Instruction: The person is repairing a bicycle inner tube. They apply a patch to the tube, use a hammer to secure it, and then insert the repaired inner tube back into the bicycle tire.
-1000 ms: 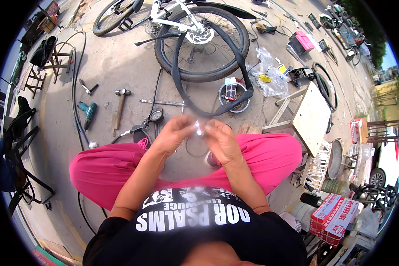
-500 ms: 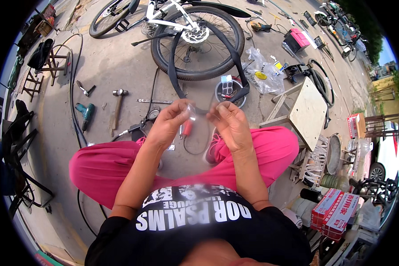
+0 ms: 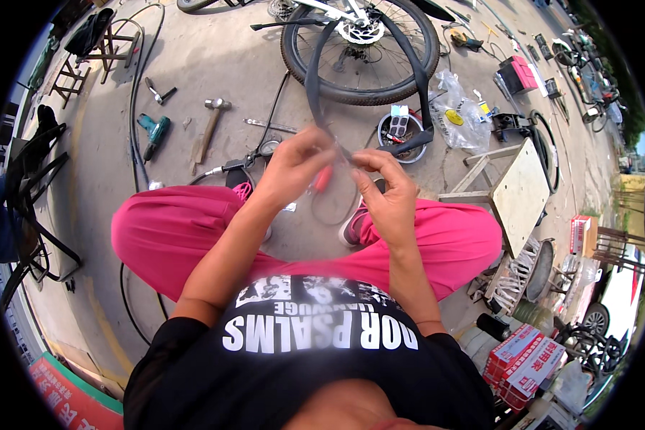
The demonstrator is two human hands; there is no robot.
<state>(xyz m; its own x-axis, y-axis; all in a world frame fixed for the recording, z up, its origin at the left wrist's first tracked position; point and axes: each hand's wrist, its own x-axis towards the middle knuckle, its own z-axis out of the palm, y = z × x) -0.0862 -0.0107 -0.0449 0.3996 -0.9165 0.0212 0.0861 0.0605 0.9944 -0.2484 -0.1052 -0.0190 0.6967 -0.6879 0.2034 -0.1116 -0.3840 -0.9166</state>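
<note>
A black inner tube [image 3: 314, 82] hangs in a loop from the bicycle's wheel [image 3: 362, 54] down to my hands. My right hand [image 3: 388, 188] is closed, with thumb and fingers pinching the tube's lower stretch. Against the tube from the other side is my left hand [image 3: 299, 166], its fingers curled together and blurred by motion. What it holds, if anything, is too smeared to make out. Below and behind the hands lie a red handle [image 3: 324, 178] and a thin cable loop on the ground.
A bowl of small parts [image 3: 403, 136] sits beyond my right hand, beside a clear plastic bag [image 3: 462, 118]. To the left lie a hammer [image 3: 211, 129], a green power drill [image 3: 153, 135] and a pressure gauge [image 3: 269, 147]. A wooden stool [image 3: 512, 188] stands by my right knee.
The view has shifted, so the wheel and tools sit farther right in it. My hands have come closer together at the tube. The clear film seen at my left fingertips no longer shows plainly.
</note>
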